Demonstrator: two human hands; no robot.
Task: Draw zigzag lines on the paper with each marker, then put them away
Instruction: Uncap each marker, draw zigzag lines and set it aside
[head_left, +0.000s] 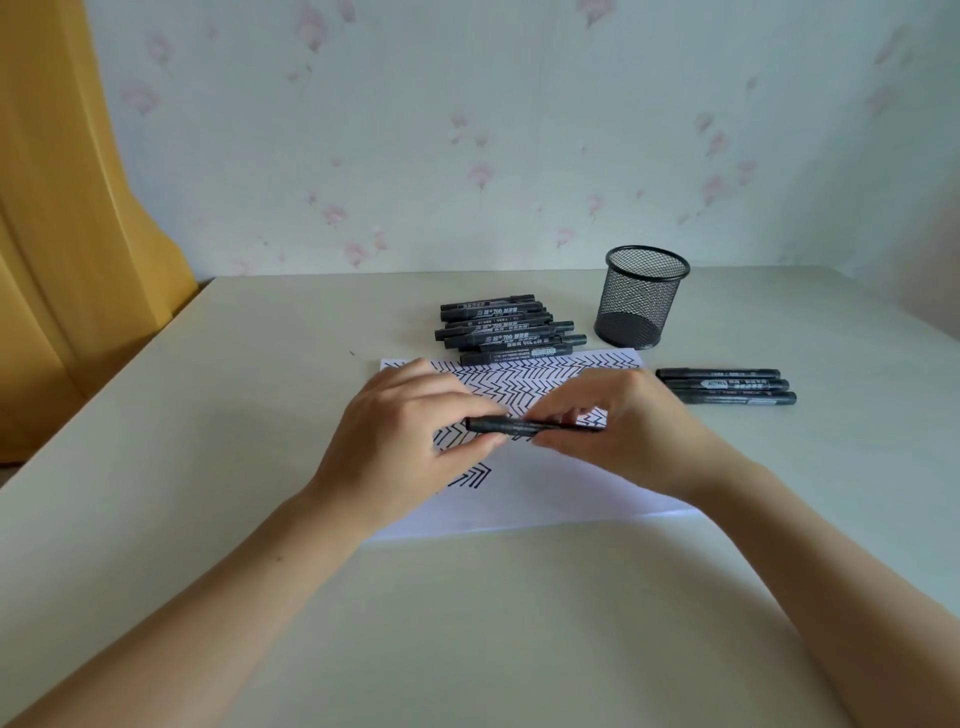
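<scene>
Holding a slim black marker (530, 427) level above the sheet, we see both hands meet at the middle of the view; the left hand (410, 431) curls its fingers and thumb round the marker's nine o'clock end, and the right hand (618, 431) pinches the three o'clock end between thumb and fingertips; whether the cap is on or off we cannot tell, since the fingers cover both ends.

Under the hands lies the white sheet of paper (545, 493), its twelve o'clock half filled with rows of black zigzag lines, a short zigzag stub at its seven o'clock part, the six o'clock half blank; the sheet rests flat on the pale cream table (467, 623).

At twelve o'clock of the paper, touching its far edge, sits a loose pile of black markers (504, 330) lying sideways; on their barrels we read "700" in white, the smaller print beside it too fine to make out. At three o'clock of the paper three more black markers (727, 385) lie side by side, their white labels unreadable. At one o'clock stands the round black wire-mesh pen holder (641, 296), upright.
</scene>
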